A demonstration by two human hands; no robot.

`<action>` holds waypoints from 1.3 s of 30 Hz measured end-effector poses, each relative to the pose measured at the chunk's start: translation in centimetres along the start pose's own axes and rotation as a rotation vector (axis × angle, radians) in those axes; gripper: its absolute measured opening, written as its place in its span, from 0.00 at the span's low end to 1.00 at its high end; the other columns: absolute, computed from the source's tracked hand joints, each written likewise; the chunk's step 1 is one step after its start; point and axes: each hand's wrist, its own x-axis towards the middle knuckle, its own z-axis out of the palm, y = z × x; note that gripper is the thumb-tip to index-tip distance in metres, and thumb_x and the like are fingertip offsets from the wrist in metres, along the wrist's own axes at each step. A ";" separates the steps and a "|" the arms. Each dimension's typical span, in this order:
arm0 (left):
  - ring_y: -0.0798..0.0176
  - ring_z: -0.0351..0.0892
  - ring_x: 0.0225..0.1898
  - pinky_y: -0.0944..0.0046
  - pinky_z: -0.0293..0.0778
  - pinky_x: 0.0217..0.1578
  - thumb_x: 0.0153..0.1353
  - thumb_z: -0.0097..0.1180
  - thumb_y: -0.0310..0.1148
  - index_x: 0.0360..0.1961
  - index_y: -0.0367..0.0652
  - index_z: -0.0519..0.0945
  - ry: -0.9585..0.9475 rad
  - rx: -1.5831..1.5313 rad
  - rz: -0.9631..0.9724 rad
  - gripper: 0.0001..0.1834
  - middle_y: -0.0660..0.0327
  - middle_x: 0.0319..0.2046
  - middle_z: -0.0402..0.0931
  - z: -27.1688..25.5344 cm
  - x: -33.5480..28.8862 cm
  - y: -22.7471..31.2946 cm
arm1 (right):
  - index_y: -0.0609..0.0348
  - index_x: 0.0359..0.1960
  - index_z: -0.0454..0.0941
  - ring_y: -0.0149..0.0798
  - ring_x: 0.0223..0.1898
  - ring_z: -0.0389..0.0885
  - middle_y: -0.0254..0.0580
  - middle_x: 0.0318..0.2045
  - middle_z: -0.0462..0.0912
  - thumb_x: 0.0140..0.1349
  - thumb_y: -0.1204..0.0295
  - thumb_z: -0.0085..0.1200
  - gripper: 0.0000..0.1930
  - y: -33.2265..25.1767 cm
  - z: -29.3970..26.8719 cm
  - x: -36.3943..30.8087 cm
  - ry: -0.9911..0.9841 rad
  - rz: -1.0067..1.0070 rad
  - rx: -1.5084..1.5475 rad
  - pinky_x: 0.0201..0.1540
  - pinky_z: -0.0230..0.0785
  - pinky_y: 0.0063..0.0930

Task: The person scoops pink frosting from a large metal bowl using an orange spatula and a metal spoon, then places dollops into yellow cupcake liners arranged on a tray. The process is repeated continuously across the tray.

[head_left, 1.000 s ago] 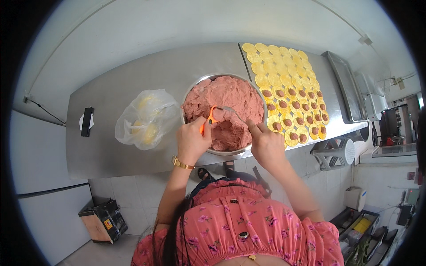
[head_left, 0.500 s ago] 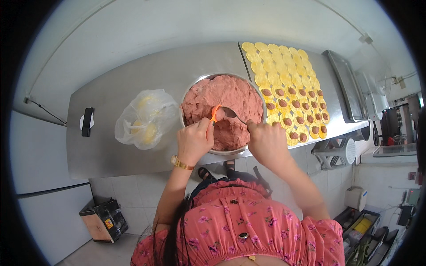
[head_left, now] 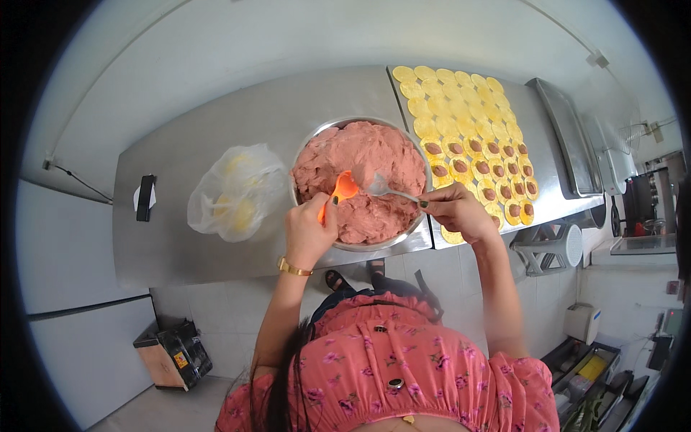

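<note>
A large metal bowl [head_left: 425, 155] full of pink ground meat [head_left: 353, 147] stands in front of me. My left hand [head_left: 311, 234] is closed around the handle of an orange scoop [head_left: 346, 186], held over the meat with its orange inside showing. Between the fingers of my right hand [head_left: 464, 214] is a metal spoon [head_left: 396, 192]; its head is at the meat, just right of the scoop. Right of the bowl lie rows of round yellow wrappers [head_left: 453, 97]. Those in the nearer rows carry small lumps of meat [head_left: 482, 168].
On the steel table [head_left: 165, 245], a clear plastic bag [head_left: 237, 191] with yellow contents sits left of the bowl. A black phone-like object [head_left: 145, 198] lies farther left. Metal trays [head_left: 561, 137] stand at the right end, and a grey stool [head_left: 551, 245] is below that edge.
My right hand has turned and shifted right, drawing the spoon away from the scoop. The scoop has tilted, so more of its inside shows.
</note>
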 end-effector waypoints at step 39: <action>0.47 0.76 0.19 0.52 0.69 0.19 0.59 0.52 0.32 0.26 0.43 0.74 0.006 0.092 0.027 0.07 0.53 0.15 0.73 -3.5 -2.9 -2.0 | 0.54 0.34 0.83 0.50 0.18 0.76 0.51 0.14 0.75 0.55 0.73 0.53 0.08 1.4 10.7 -0.6 0.407 -0.533 -1.182 0.23 0.65 0.41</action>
